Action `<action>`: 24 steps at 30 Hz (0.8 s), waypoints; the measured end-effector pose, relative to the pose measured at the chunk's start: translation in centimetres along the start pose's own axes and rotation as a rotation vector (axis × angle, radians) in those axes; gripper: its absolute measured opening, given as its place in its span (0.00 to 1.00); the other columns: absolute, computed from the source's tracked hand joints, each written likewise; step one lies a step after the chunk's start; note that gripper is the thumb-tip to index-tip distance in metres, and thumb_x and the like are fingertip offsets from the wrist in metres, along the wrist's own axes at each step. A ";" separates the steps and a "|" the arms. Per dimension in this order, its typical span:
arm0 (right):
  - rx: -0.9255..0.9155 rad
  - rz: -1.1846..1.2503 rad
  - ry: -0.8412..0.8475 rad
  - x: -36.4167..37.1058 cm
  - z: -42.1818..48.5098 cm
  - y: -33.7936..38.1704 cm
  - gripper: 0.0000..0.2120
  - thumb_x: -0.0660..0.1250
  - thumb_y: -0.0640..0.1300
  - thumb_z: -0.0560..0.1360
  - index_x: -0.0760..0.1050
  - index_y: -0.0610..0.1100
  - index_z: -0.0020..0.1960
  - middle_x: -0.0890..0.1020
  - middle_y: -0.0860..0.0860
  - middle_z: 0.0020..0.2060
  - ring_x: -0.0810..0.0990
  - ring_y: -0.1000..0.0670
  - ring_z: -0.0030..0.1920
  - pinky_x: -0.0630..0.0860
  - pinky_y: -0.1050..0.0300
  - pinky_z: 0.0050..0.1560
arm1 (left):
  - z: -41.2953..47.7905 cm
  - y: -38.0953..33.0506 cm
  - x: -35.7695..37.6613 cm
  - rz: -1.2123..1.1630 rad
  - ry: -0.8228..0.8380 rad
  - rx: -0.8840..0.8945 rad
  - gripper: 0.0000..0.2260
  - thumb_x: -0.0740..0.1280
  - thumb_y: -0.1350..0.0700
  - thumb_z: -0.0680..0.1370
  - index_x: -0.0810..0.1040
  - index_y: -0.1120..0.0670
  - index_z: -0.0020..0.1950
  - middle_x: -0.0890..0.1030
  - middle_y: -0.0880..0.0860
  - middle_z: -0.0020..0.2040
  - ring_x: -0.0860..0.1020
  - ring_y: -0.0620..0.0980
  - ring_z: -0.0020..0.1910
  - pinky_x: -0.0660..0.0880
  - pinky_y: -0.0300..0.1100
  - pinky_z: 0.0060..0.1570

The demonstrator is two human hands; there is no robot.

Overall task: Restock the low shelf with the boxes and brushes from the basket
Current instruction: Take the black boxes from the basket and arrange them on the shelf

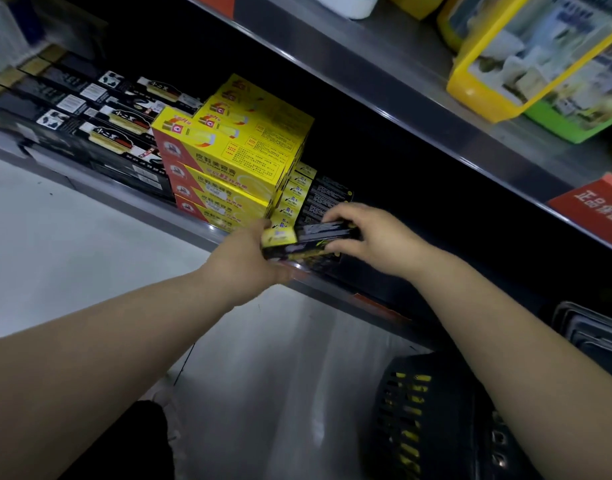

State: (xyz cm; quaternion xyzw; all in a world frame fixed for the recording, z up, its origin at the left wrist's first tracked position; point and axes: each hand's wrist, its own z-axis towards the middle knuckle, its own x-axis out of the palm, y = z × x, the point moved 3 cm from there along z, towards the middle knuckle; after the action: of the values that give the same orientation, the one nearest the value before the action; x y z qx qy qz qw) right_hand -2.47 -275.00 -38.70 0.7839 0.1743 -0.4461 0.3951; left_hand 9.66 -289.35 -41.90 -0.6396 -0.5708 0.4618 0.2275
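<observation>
Here, low shelf (207,226) part-stocked: yellow boxes (228,161) stacked, black-yellow row just right. Basket (422,417) on floor, lower right. Slim black-yellow boxes (308,239) at shelf front edge, long axis along edge, yellow end left. Left hand (249,251) cupping yellow end, right hand (370,237) pinching black end. Likely light, stiff card, crushable; hold by ends.

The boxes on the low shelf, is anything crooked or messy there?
Mostly tidy. The yellow boxes sit in a neat stack, with the black and yellow boxes stacked beside them. Only the box in hand is tilted, because the left hand and right hand hold it above the shelf edge, not yet placed.
</observation>
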 end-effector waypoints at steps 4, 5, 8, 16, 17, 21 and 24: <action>0.256 0.097 -0.159 -0.5 -0.3 -4.7 0.12 0.71 0.46 0.73 0.71 0.51 0.53 0.76 0.54 0.49 0.75 0.52 0.50 0.68 0.59 0.49 | 0.1 0.9 0.3 -0.002 0.012 -0.044 0.36 0.73 0.57 0.72 0.56 0.54 0.74 0.70 0.54 0.68 0.72 0.49 0.50 0.72 0.40 0.41; 0.295 0.086 -0.181 -0.3 0.0 -5.3 0.12 0.70 0.47 0.73 0.70 0.52 0.53 0.76 0.53 0.50 0.74 0.52 0.50 0.67 0.60 0.49 | 0.2 0.9 0.4 0.004 0.028 -0.048 0.34 0.72 0.57 0.72 0.59 0.54 0.74 0.71 0.53 0.68 0.71 0.49 0.51 0.71 0.40 0.42; 0.361 0.031 -0.179 1.1 1.1 -6.0 0.13 0.67 0.46 0.76 0.70 0.48 0.59 0.75 0.48 0.56 0.74 0.48 0.55 0.69 0.58 0.52 | 0.4 0.8 0.7 0.026 0.085 -0.043 0.25 0.70 0.59 0.73 0.68 0.54 0.68 0.74 0.52 0.63 0.73 0.47 0.49 0.72 0.37 0.35; 0.385 0.060 0.113 4.4 2.3 -4.8 0.34 0.68 0.58 0.72 0.58 0.53 0.73 0.63 0.46 0.70 0.65 0.45 0.69 0.66 0.48 0.68 | 0.7 0.5 1.5 0.108 0.165 -0.031 0.24 0.70 0.59 0.73 0.69 0.53 0.67 0.73 0.50 0.63 0.72 0.46 0.52 0.72 0.37 0.40; 0.382 0.027 0.142 4.5 2.2 -4.8 0.38 0.71 0.56 0.71 0.56 0.53 0.74 0.62 0.46 0.70 0.64 0.45 0.69 0.65 0.47 0.69 | 0.8 0.4 1.5 0.103 0.168 -0.032 0.23 0.70 0.59 0.73 0.69 0.53 0.67 0.73 0.50 0.63 0.72 0.46 0.52 0.72 0.36 0.37; 0.356 -0.005 0.116 4.9 2.1 -5.0 0.38 0.73 0.44 0.71 0.56 0.52 0.74 0.64 0.46 0.69 0.67 0.44 0.68 0.67 0.51 0.67 | 0.4 -0.5 1.7 0.084 0.181 -0.022 0.21 0.69 0.60 0.73 0.71 0.53 0.65 0.73 0.47 0.55 0.72 0.44 0.48 0.69 0.28 0.31; 0.352 0.032 0.107 4.8 1.9 -4.9 0.37 0.73 0.43 0.71 0.58 0.53 0.74 0.65 0.47 0.69 0.68 0.45 0.67 0.67 0.54 0.65 | -0.3 -1.4 2.0 0.048 0.194 0.011 0.13 0.69 0.61 0.73 0.74 0.51 0.56 0.74 0.45 0.48 0.73 0.38 0.41 0.69 0.24 0.26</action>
State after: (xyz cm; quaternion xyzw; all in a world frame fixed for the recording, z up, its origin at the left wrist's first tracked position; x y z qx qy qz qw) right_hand -4.04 -273.80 -45.57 0.8661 0.1018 -0.4213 0.2490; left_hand 9.04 -287.06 -41.32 -0.6935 -0.5282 0.4060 0.2742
